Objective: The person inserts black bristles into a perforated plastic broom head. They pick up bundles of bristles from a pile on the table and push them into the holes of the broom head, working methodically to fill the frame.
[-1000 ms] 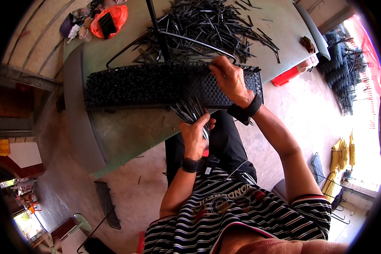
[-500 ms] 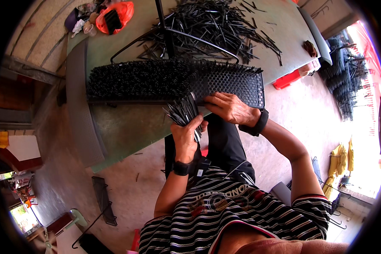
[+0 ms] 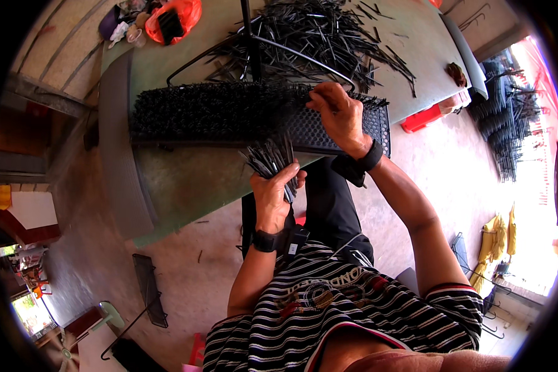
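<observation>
Clutching black strips (image 3: 268, 159) at the perforated panel (image 3: 313, 131)

My left hand (image 3: 273, 191) clamps the strips' lower ends, below the panel's near edge. My right hand (image 3: 342, 121) is apart from it, fingers bent above bare holes; I cannot tell whether they pinch anything. Black bristles (image 3: 204, 111) cover the panel's left part, over the green table (image 3: 189, 189).

We note glossy black strips (image 3: 316, 40), plastic-looking, on smooth, dull-green bench (image 3: 180, 180); panel (image 3: 198, 111) rough, bristly at near edge; crinkled, shiny orange plastic bag (image 3: 191, 13) near left edge.
</observation>
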A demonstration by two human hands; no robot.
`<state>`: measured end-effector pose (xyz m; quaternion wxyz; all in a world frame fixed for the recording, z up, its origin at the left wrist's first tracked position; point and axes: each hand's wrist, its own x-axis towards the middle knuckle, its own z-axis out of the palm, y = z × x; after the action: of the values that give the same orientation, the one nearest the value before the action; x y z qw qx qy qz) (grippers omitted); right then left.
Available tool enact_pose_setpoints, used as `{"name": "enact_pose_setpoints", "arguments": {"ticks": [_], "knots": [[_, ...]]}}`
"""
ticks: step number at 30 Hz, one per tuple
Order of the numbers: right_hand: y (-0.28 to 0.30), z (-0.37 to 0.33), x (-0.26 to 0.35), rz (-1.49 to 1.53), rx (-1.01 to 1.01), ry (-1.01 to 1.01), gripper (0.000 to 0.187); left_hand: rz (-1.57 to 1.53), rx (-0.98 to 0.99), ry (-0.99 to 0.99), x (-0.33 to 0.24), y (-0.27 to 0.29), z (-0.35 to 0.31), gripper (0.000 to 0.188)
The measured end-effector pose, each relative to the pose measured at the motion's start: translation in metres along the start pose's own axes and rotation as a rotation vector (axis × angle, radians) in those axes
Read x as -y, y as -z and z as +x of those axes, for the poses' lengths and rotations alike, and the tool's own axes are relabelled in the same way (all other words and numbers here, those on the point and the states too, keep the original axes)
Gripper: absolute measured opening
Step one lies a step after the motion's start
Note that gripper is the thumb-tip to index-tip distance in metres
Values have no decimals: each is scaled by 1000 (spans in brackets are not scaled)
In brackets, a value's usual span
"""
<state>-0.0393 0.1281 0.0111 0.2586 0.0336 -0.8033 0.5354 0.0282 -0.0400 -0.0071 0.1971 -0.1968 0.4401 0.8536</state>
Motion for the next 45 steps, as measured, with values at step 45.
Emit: {"name": "enact_pose_setpoints", "arguments": {"ticks": [45], "knots": [[-11,-7,11,-154,22,68,19,-126,12,46,12,13,12,19]]}}
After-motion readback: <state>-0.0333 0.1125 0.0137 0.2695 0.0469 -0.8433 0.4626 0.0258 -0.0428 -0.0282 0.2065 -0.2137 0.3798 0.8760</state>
